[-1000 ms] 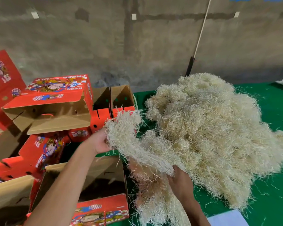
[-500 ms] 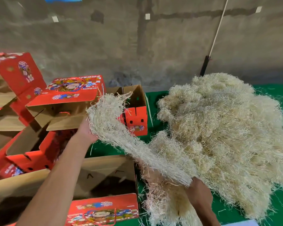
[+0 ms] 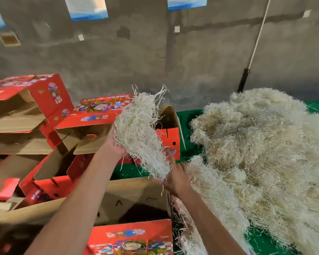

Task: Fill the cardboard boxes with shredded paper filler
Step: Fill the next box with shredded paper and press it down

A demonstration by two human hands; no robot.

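Green table (image 3: 190, 150), filler heap (image 3: 265, 153) right, red boxes (image 3: 50, 126) left

Probably packing warehouse: concrete wall (image 3: 191, 61), stacked boxes (image 3: 44, 126).

Open box (image 3: 136, 201) below; filler heap (image 3: 261, 153) right.

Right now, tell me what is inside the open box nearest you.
The open box shows bare brown cardboard walls and a dark shadowed bottom, with no filler visible in it. The left arm covers its left part, so that corner cannot be seen.
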